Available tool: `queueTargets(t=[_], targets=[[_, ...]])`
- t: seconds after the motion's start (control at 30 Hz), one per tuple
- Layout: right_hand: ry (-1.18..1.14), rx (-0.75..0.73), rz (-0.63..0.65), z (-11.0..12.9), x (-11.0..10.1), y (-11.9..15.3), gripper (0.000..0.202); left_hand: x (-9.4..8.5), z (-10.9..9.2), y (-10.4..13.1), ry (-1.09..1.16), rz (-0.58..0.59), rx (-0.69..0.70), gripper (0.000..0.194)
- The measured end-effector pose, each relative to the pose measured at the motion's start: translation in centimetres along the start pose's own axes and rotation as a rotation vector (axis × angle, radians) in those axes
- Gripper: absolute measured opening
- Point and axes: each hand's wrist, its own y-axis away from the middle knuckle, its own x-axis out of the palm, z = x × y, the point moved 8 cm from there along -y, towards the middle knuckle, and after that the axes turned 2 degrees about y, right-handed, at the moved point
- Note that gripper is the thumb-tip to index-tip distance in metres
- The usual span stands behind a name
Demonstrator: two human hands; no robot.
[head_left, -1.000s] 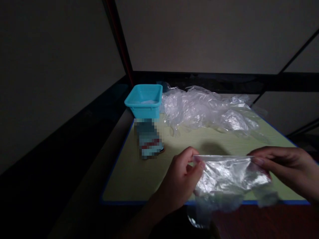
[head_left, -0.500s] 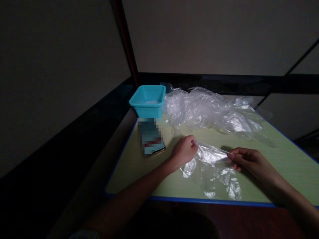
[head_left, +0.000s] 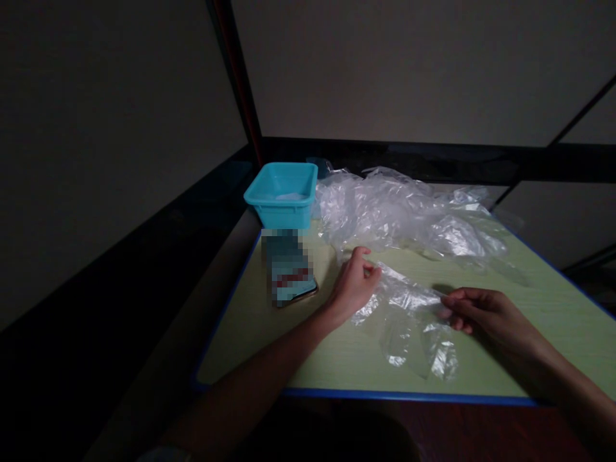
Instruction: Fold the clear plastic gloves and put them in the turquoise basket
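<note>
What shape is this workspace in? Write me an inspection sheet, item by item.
Surface: pale green, blue-edged table.
Work items: clear plastic glove, finger lobes toward the near edge; pile of crumpled clear plastic beyond it.
Clutter: smartphone lying at left; turquoise tub behind it, whitish item inside.
Left hand: at the glove's left end; grip unclear.
Right hand: pinching the glove's right end.
Cables: nothing seen.
Surroundings: dim; dark-trimmed wall panels.
</note>
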Motion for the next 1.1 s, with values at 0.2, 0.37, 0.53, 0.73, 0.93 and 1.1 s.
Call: queueTargets(t=[0.2,0.37,0.53,0.73,0.93,1.1], targets=[[-0.130,0.013,-0.160,-0.5,-1.2,0.2,0.034,-1.4,-3.0,1.4,-0.175,-0.068,0.204,0.034],[-0.104,0.026,-0.143,0.3,0.2,1.6,0.053,-1.5,-4.6,2.2,-0.274,-0.056,0.331,0.033],[0.005,0.007,0.051,1.2,4.1,4.1,0.080,-0.8,-5.0,2.7,-0.363,-0.001,0.409,0.029],[0.070,0.028,0.225,1.4,6.1,5.2,0.079,0.7,-5.8,3.7,-0.425,0.115,0.525,0.016],[0.390,-0.286,-0.089,4.4,1.7,2.1,0.034,3.8,-8.1,7.6,-0.517,0.350,0.840,0.014],[0.639,-0.567,-0.096,6.0,2.8,0.4,0.022,5.9,-8.3,10.4,-0.593,0.497,1.002,0.019]])
